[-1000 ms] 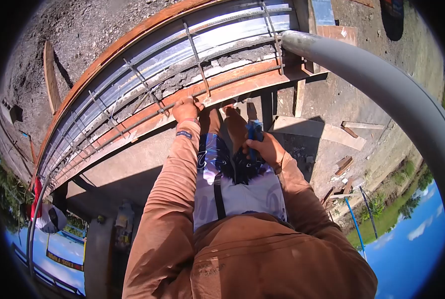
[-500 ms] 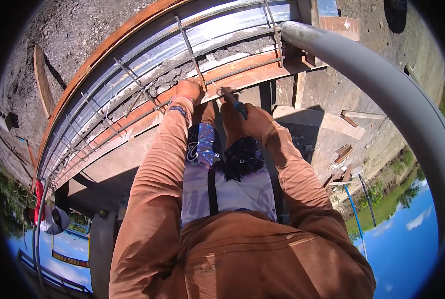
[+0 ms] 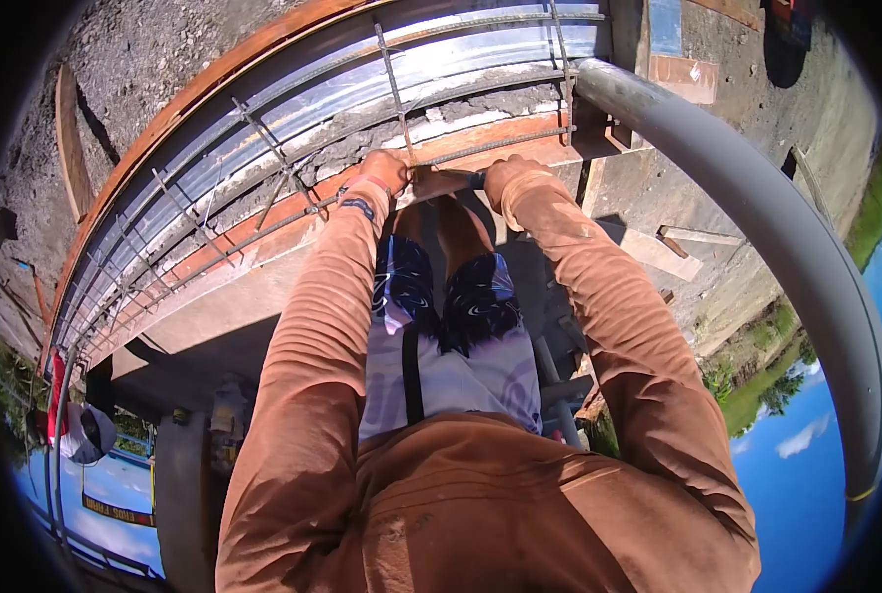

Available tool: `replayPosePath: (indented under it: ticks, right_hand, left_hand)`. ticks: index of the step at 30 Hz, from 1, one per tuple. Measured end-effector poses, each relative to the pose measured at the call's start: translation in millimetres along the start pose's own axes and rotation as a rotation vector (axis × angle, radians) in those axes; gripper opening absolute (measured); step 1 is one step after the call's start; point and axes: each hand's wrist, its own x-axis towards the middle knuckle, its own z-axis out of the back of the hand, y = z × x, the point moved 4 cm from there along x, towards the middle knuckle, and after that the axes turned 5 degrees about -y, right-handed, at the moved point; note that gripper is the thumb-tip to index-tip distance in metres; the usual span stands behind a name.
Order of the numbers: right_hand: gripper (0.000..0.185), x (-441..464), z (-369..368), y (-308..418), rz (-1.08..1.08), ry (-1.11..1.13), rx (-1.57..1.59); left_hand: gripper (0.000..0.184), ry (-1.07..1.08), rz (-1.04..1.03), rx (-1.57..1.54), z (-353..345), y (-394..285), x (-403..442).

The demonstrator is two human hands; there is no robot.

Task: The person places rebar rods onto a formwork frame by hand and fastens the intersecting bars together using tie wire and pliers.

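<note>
My right hand (image 3: pixel 510 180) is closed around a hand tool with a dark blue handle (image 3: pixel 476 181); its working end points left toward the rebar and its kind is hard to make out. Close by, my left hand (image 3: pixel 386 170) is closed at the foot of an upright rebar tie (image 3: pixel 397 94), its fingers against the lower bar. Whatever it pinches is hidden. Both hands are at the lower long rebar (image 3: pixel 495 145), which runs along an orange-brown board (image 3: pixel 520 128). Wet-looking grey mortar (image 3: pixel 337 153) lies behind the bars.
A thick grey pipe (image 3: pixel 757 188) arches down the right side. Metal sheeting (image 3: pixel 480 49) lines the formwork under its outer board (image 3: pixel 179 119). Wood scraps (image 3: pixel 703 235) lie on the ground at right. A person in a cap (image 3: pixel 90 435) is at lower left.
My right hand has moved up beside the bars, and the tool has swung from slanting to nearly level. My left hand stays closed at the same crossing. The view has shifted slightly.
</note>
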Motion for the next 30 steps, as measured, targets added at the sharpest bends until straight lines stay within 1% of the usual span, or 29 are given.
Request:
replayPosePath:
  ticks: [1, 2, 3, 4, 5, 7, 8, 9, 11, 12, 13, 15, 16, 18, 19, 21, 25, 27, 28, 29, 30]
  right_hand:
    - [0.045, 3, -1, 0, -0.078, 0.039, 0.064]
    - [0.042, -1, 1, 6, 0.023, 0.031, 0.003]
    - [0.042, 3, -4, 6, 0.025, 0.035, -0.003]
    - [0.037, 12, -11, 6, 0.075, -0.008, -0.029]
    - [0.033, 18, -15, 8, 0.124, -0.051, -0.054]
    - [0.035, 29, -23, 7, 0.132, -0.023, -0.062]
    - [0.037, 34, -27, 6, 0.142, 0.001, -0.067]
    - [0.037, 38, -32, 6, 0.143, -0.002, -0.074]
    - [0.04, 31, -27, 10, 0.18, -0.108, -0.077]
    - [0.043, 29, -25, 6, 0.194, -0.089, -0.06]
    - [0.043, 28, -24, 4, 0.2, -0.092, -0.068]
    - [0.034, 24, -24, 0, 0.276, -0.152, -0.052]
    - [0.033, 23, -26, -3, 0.312, -0.165, -0.043]
    - [0.032, 23, -33, 0, 0.422, -0.156, -0.059]
    - [0.031, 24, -38, 3, 0.482, -0.151, -0.076]
    - [0.029, 23, -48, 8, 0.608, -0.137, -0.119]
    - [0.028, 19, -61, 18, 0.807, -0.129, -0.224]
    - [0.025, 19, -60, 20, 0.859, -0.17, -0.2]
    - [0.025, 32, -69, 18, 0.855, -0.19, -0.098]
    - [0.024, 13, -54, 22, 0.847, -0.202, 0.008]
    - [0.023, -6, -36, 16, 0.784, -0.233, 0.086]
  left_hand:
    - [0.021, -0.005, 0.004, -0.007, 4, -2, -2]
    - [0.017, -0.106, 0.052, -0.101, 18, -10, -9]
    - [0.013, -0.203, 0.1, -0.194, 32, -17, -17]
    - [0.015, -0.106, 0.277, -0.466, 46, -21, -25]
    - [0.015, -0.107, 0.278, -0.47, 36, -20, -28]
    - [0.018, -0.523, 0.26, -0.764, 30, -18, -36]
    - [0.018, -0.372, 0.548, -0.608, 46, -32, -43]
    - [0.018, -0.377, 0.552, -0.612, 43, -39, -46]
    - [0.018, -0.48, 0.547, -0.612, 34, -46, -49]
    - [0.019, -0.48, 0.579, -0.54, 30, -49, -47]
    - [0.019, -0.487, 0.586, -0.543, 25, -47, -44]
    - [0.023, -0.543, 0.522, -0.613, 14, -46, -41]
    - [0.023, -0.542, 0.529, -0.615, 13, -49, -42]
    - [0.023, -0.581, 0.63, -0.721, 12, -50, -45]
    - [0.023, -0.585, 0.632, -0.719, 18, -54, -47]
    - [0.022, -0.603, 0.784, -0.739, 27, -61, -54]
    - [0.02, -0.692, 0.745, -0.773, 27, -70, -57]
    - [0.019, -0.725, 0.811, -0.79, 36, -77, -61]
    - [0.019, -0.735, 0.82, -0.794, 40, -79, -61]
    - [0.019, -0.736, 0.844, -0.851, 39, -83, -63]
    - [0.019, -0.746, 0.867, -0.909, 39, -84, -62]
